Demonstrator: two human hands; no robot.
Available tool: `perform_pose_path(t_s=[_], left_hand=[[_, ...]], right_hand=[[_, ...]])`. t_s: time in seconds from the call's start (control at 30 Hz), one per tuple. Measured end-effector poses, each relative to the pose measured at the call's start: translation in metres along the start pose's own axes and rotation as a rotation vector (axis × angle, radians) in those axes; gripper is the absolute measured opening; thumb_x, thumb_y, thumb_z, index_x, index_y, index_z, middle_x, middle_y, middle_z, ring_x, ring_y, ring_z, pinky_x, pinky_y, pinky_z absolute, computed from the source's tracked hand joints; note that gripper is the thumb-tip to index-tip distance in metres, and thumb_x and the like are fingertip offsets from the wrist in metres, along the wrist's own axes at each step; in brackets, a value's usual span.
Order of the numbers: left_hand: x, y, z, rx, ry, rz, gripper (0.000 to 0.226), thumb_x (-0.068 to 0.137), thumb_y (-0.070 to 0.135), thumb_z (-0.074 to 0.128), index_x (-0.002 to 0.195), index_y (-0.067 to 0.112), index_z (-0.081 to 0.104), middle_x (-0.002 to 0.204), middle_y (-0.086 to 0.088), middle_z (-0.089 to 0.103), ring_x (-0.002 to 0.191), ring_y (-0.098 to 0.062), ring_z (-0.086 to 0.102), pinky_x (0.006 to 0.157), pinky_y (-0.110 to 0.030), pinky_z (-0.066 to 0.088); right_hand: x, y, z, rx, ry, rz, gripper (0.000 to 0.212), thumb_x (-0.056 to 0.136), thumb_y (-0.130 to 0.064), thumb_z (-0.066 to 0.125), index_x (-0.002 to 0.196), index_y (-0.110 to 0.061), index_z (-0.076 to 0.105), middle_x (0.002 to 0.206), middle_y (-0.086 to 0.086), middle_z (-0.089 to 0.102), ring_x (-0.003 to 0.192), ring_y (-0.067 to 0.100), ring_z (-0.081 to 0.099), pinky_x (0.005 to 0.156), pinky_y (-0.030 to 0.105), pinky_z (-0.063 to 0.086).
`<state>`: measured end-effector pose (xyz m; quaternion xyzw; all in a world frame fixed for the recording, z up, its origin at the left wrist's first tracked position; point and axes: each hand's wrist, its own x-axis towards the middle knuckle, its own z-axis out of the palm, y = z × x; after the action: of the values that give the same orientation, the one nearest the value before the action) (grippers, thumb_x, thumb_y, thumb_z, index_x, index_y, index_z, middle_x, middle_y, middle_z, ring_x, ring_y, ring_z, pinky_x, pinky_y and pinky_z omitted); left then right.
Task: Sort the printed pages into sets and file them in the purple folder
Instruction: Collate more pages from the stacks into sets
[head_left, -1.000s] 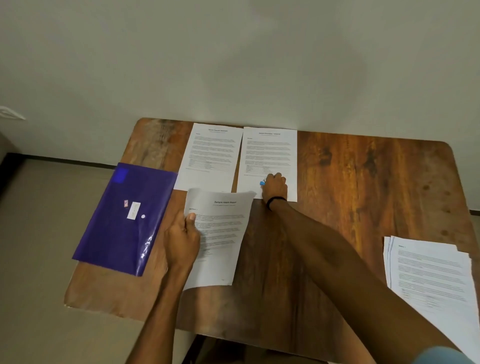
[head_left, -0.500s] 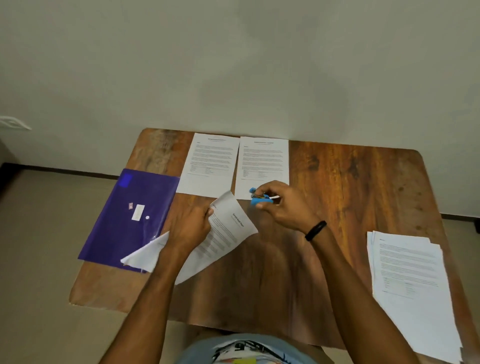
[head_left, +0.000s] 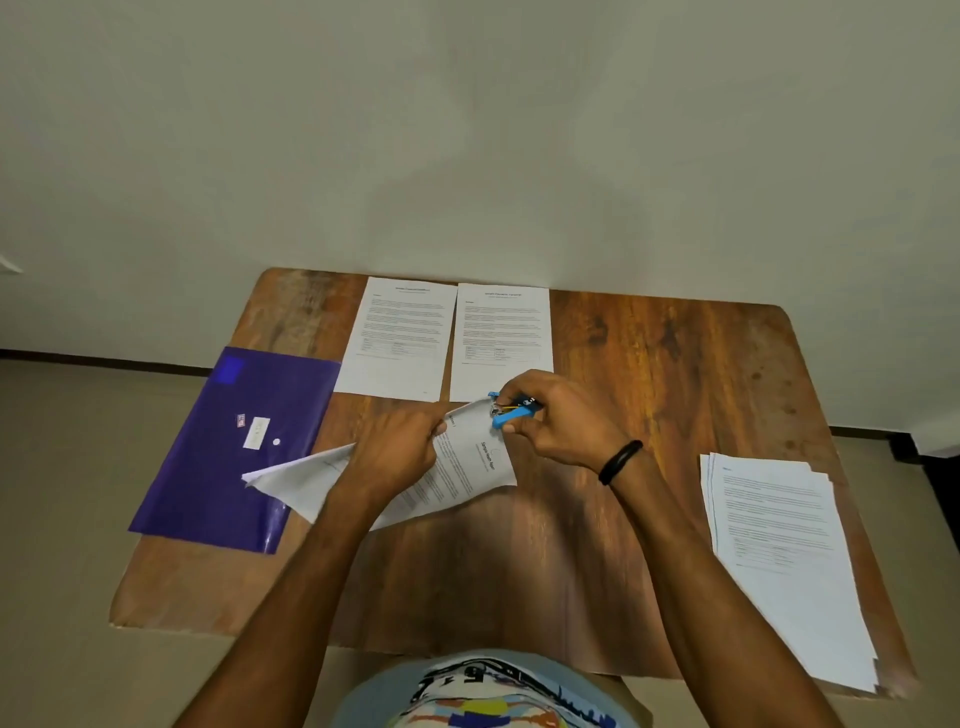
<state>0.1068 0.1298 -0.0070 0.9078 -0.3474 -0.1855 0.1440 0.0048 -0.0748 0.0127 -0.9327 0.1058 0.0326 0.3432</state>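
Head view: left hand (head_left: 395, 452) grips the page set (head_left: 475, 465) mid-frame, fingers curled. Right hand (head_left: 558, 423) pinches a small blue stapler (head_left: 511, 411) on its top corner. Purple folder (head_left: 228, 467) lies left on the bench (head_left: 649, 364). Risk: sheets fan out and the staple misses some. Stapler mouth hidden by fingers; sheet count unclear.

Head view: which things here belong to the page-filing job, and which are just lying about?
Job: held pages in left hand, blue stapler in right hand, back-left printout, back-right printout, paper stack, purple folder.
Not job: black wristband, white wall fitting at far left.
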Motion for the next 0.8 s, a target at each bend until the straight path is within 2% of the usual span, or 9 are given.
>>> perform_pose_path(t_s=[0.1, 0.2, 0.23, 0.3, 0.37, 0.5, 0.67, 0.8], left_hand=[[0.0008, -0.0005, 0.0003, -0.011, -0.033, 0.001, 0.019, 0.097, 0.035, 0.057, 0.113, 0.026, 0.062, 0.124, 0.000, 0.066, 0.100, -0.023, 0.069, 0.080, -0.023, 0.055], [0.0005, -0.0006, -0.0002, -0.007, -0.044, 0.003, 0.017, 0.098, 0.035, 0.057, 0.112, 0.027, 0.060, 0.124, 0.000, 0.066, 0.098, -0.022, 0.069, 0.081, -0.023, 0.055], [0.0000, 0.0000, -0.0007, -0.003, -0.051, 0.004, 0.015, 0.097, 0.035, 0.057, 0.110, 0.029, 0.059, 0.124, 0.000, 0.065, 0.098, -0.022, 0.069, 0.081, -0.024, 0.056], [-0.0010, 0.0014, -0.0013, 0.003, -0.061, 0.009, 0.011, 0.097, 0.036, 0.058, 0.107, 0.032, 0.056, 0.125, 0.000, 0.065, 0.097, -0.023, 0.070, 0.082, -0.025, 0.057], [-0.0017, 0.0026, -0.0020, 0.013, -0.062, 0.024, 0.011, 0.096, 0.036, 0.058, 0.107, 0.032, 0.056, 0.125, -0.001, 0.065, 0.098, -0.023, 0.070, 0.083, -0.028, 0.058], [-0.0004, 0.0049, -0.0041, 0.017, -0.033, 0.042, 0.008, 0.096, 0.034, 0.059, 0.103, 0.031, 0.055, 0.123, -0.001, 0.066, 0.100, -0.023, 0.069, 0.084, -0.027, 0.057], [-0.0002, 0.0073, -0.0060, 0.060, -0.041, 0.052, 0.018, 0.097, 0.030, 0.059, 0.113, 0.023, 0.060, 0.128, -0.002, 0.064, 0.105, -0.026, 0.068, 0.090, -0.030, 0.056], [0.0008, 0.0065, -0.0078, 0.075, -0.037, 0.054, 0.018, 0.096, 0.031, 0.061, 0.113, 0.025, 0.058, 0.131, -0.001, 0.063, 0.104, -0.025, 0.067, 0.088, -0.026, 0.054]], right_hand=[[0.0009, -0.0045, -0.0003, -0.010, -0.010, -0.002, 0.026, 0.088, -0.024, 0.075, 0.110, -0.019, 0.064, 0.115, -0.003, 0.066, 0.097, 0.007, 0.057, 0.085, 0.018, 0.052], [0.0000, -0.0072, -0.0006, 0.057, -0.020, 0.015, 0.043, 0.087, -0.024, 0.077, 0.124, -0.021, 0.055, 0.120, -0.002, 0.065, 0.101, 0.009, 0.060, 0.083, 0.010, 0.045], [-0.0005, -0.0078, -0.0009, 0.070, -0.029, 0.026, 0.051, 0.087, -0.024, 0.077, 0.131, -0.022, 0.052, 0.124, -0.001, 0.064, 0.106, 0.011, 0.061, 0.086, 0.010, 0.043], [-0.0005, -0.0093, -0.0020, 0.036, -0.042, 0.034, 0.059, 0.088, -0.025, 0.076, 0.140, -0.021, 0.049, 0.132, 0.001, 0.061, 0.116, 0.016, 0.059, 0.095, 0.018, 0.043], [0.0003, -0.0101, -0.0026, -0.028, -0.035, -0.002, 0.053, 0.090, -0.026, 0.073, 0.138, -0.017, 0.055, 0.133, 0.003, 0.062, 0.117, 0.017, 0.058, 0.097, 0.021, 0.043], [0.0006, -0.0078, -0.0032, -0.069, -0.019, -0.043, 0.040, 0.091, -0.025, 0.071, 0.128, -0.014, 0.063, 0.124, 0.004, 0.065, 0.110, 0.015, 0.059, 0.088, 0.014, 0.039], [0.0022, -0.0079, -0.0027, -0.077, -0.034, -0.026, 0.040, 0.091, -0.025, 0.072, 0.128, -0.015, 0.063, 0.125, 0.004, 0.064, 0.111, 0.017, 0.058, 0.095, 0.023, 0.047], [0.0034, -0.0050, -0.0033, -0.081, -0.053, -0.011, 0.041, 0.091, -0.027, 0.071, 0.130, -0.017, 0.063, 0.129, 0.004, 0.064, 0.115, 0.018, 0.058, 0.095, 0.022, 0.042]])
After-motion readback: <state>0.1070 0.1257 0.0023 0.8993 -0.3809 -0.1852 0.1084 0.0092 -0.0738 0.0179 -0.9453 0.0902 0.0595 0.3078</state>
